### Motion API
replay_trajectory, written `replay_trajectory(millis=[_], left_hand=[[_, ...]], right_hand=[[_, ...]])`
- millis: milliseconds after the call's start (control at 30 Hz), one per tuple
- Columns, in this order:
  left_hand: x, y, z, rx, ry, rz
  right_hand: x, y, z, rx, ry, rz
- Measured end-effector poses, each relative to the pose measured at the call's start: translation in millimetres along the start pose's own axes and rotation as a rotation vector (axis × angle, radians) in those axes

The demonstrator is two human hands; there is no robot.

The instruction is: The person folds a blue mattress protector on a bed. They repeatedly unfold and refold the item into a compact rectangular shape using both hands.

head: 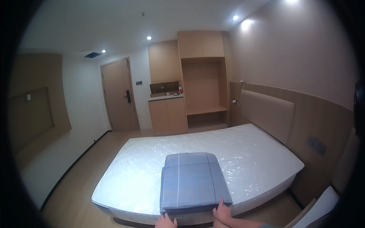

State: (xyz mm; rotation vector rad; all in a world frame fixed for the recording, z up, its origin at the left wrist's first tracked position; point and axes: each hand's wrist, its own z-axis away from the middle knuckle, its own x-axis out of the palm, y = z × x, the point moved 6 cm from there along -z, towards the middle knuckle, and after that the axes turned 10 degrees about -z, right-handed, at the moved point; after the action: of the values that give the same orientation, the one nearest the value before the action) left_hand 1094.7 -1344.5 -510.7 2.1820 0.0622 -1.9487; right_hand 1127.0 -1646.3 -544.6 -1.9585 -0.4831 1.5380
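Observation:
A folded grey-blue checked cloth bundle, which looks like bedding, lies flat on the near side of a white mattress wrapped in shiny clear plastic. My left hand is at the bundle's near left corner, fingers spread and nothing visibly held. At the near right corner, my right hand rests an index finger on the cloth; its other fingers are curled, and whether they grip the edge is hidden.
A padded headboard stands against the right wall. Beyond the bed are an open wardrobe, a low cabinet with a bottle, and a closed door. White panels lean at the lower right.

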Motion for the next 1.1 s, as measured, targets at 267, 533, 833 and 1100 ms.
replay_trajectory(millis=[267, 533, 833, 1100], left_hand=[[-12, 0, -1, -0.074, 0.195, 0.112], [-2, -5, 2, -0.009, -0.081, -0.008], [33, -20, -13, 0.022, 0.031, -0.071], [52, -25, -22, 0.003, -0.016, -0.085]], right_hand=[[21, 3, -7, 0.073, -0.01, 0.039], [9, -10, -3, 0.135, -0.014, -0.011], [22, -4, -6, 0.098, -0.011, 0.003], [43, 14, -14, 0.054, 0.066, -0.046]])
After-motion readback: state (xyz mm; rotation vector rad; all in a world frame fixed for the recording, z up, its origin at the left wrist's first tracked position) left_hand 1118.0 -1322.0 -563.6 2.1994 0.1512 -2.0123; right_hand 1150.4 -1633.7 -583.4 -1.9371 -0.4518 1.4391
